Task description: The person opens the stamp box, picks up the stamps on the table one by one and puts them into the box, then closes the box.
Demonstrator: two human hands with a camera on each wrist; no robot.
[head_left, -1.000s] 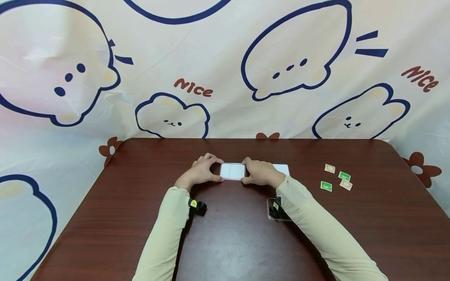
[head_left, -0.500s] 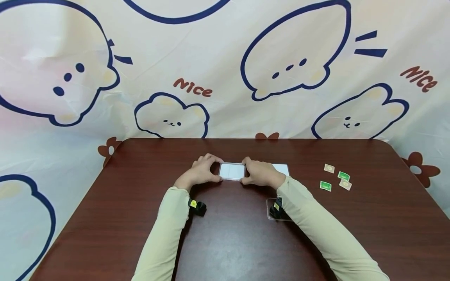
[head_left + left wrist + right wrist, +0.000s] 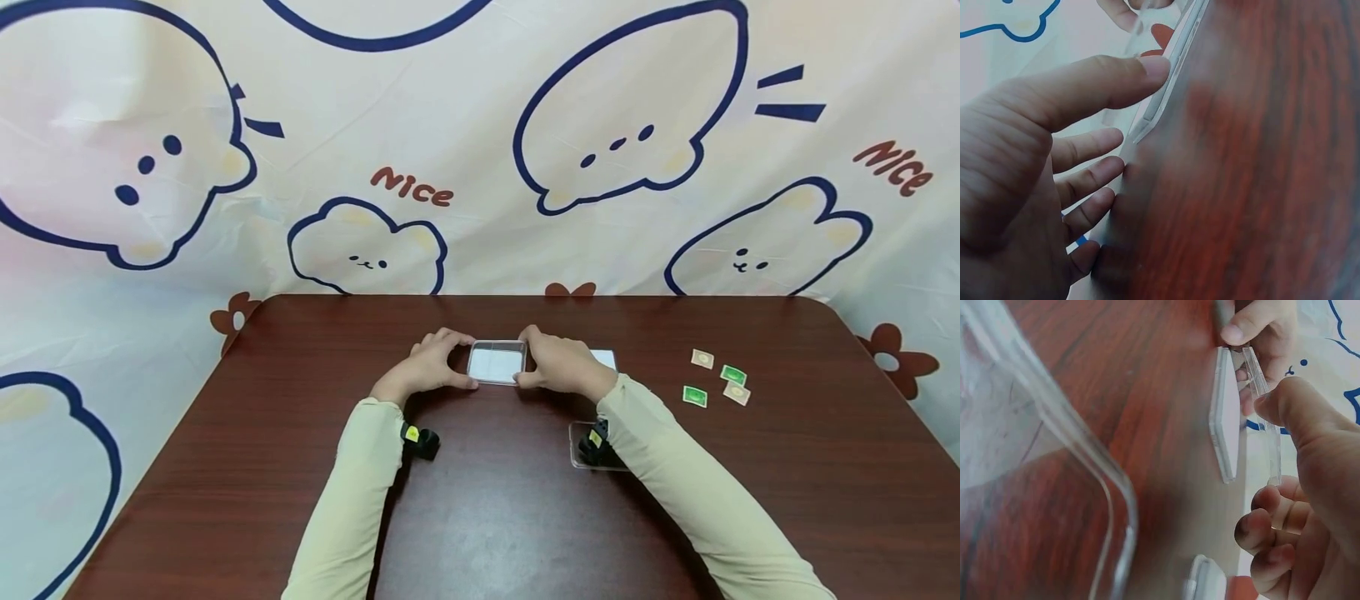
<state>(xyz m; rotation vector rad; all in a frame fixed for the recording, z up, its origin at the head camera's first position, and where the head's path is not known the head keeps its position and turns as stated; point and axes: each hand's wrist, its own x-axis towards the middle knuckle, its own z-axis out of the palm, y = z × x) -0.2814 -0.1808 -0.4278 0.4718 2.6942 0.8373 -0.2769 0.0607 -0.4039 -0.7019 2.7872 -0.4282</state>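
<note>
The right hand [image 3: 566, 362] is pinching a clear lid [image 3: 1274, 450] above the white box [image 3: 1225, 419] on the table [image 3: 487, 500], the left hand [image 3: 426, 367] gripping the box's end; a slipping pinch would probably be dropping the lid crooked.

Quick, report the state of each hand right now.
Left hand: closed, holding the flat white rectangular plastic case.
Right hand: closed, holding the clear rectangular plastic lid.
</note>
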